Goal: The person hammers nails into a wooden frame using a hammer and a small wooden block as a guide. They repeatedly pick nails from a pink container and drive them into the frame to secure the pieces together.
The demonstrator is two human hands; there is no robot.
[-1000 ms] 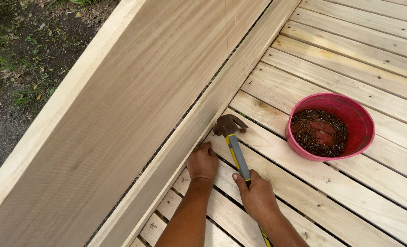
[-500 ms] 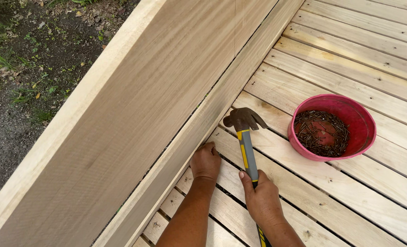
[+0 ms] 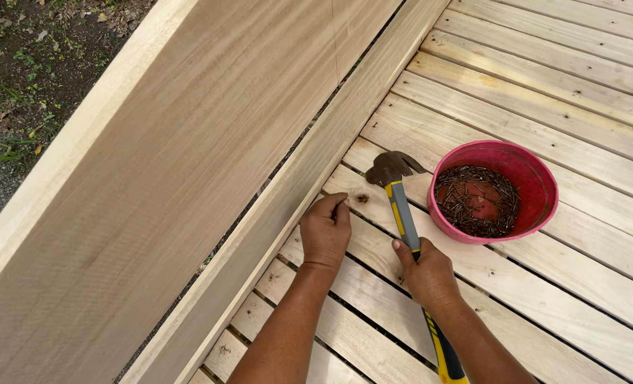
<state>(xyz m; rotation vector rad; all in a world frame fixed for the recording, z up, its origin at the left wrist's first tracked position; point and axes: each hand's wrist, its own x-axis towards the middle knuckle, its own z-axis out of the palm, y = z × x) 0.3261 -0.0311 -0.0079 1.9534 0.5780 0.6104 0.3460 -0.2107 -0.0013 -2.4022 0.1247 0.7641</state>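
Observation:
My right hand (image 3: 428,274) grips the grey and yellow handle of a claw hammer (image 3: 401,213), whose dark head is raised over a floor slat near the pink bowl. My left hand (image 3: 325,231) rests on the slatted wooden floor (image 3: 544,284) with its fingertips pinched together at a spot on the slat beside the long wooden rail (image 3: 288,199). Whether a nail sits between those fingers is too small to tell. A dark knot in the wood lies just right of the fingertips.
A pink plastic bowl (image 3: 537,181) full of small dark nails stands on the slats to the right of the hammer. A wide board panel (image 3: 153,156) slopes along the left. Beyond it lies bare ground with leaves and grass (image 3: 18,78).
The hammer head has swung up and a little to the right, away from my left fingertips. My left hand has stayed at the same spot on the slat.

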